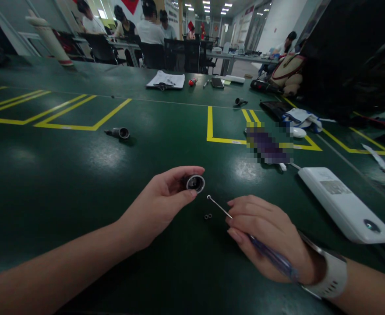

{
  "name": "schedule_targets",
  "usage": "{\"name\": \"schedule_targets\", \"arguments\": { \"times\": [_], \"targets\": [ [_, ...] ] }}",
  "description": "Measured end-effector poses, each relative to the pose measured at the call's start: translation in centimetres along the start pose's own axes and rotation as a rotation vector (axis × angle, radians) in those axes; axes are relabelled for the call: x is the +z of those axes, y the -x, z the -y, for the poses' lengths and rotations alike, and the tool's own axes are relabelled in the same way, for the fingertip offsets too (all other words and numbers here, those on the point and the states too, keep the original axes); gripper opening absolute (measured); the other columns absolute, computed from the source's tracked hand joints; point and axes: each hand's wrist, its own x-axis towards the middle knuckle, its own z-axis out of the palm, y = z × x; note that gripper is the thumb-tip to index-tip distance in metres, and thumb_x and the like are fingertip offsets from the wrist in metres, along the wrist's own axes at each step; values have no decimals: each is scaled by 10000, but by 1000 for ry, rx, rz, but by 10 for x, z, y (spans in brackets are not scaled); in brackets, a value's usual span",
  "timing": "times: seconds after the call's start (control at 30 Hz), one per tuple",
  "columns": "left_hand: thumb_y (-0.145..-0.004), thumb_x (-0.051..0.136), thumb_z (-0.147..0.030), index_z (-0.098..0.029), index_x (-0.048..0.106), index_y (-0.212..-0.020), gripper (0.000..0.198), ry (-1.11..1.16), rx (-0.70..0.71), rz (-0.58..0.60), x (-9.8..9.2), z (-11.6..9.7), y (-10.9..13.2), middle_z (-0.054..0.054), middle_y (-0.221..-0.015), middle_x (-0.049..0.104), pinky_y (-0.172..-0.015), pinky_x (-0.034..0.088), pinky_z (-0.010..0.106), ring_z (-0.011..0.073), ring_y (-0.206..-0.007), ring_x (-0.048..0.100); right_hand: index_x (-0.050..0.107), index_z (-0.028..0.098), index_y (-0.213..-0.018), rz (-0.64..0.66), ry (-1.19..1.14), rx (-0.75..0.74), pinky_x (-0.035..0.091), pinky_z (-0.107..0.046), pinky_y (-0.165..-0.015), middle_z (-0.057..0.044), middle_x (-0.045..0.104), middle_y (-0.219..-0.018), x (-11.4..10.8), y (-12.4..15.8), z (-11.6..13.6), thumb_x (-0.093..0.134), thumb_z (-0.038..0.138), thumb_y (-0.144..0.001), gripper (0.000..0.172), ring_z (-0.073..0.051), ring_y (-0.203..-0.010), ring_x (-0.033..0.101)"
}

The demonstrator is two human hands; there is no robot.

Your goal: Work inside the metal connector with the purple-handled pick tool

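Observation:
My left hand point(161, 199) is closed around a dark round metal part point(195, 183), its hollow open end facing me and tilted up. Between the fingers of my right hand point(264, 234) is a screwdriver point(220, 207) with a thin silver shaft and a translucent bluish handle. A small light ring-like piece point(208, 197) sits at the shaft's tip, just right of the metal part and apart from it. Two small metal rings point(208, 216) lie on the table below that tip. The inside of the metal part is too dark to make out fully.
Similar dark cup-shaped parts with stems lie at left point(121, 133) and at the back point(240, 101). A white power bank point(346, 205) is cabled to a blurred phone point(267, 146) on my right. Farther back are a clipboard point(166, 80) and a cloth point(302, 119). People sit beyond the table.

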Motion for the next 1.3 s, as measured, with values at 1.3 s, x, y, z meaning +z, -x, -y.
{"name": "schedule_targets", "arguments": {
  "times": [1.3],
  "targets": [
    [-761,582,-179,-192,571,-1017,257,-43,91,-121,0,-3,0,32,-1080,634,-875,483,337,176,-950,621,555,169,-661,-285,-856,913,517,-318,-647,33,558,-487,8,-7,-13,588,340,-802,224,-113,-480,538]
  ]
}}
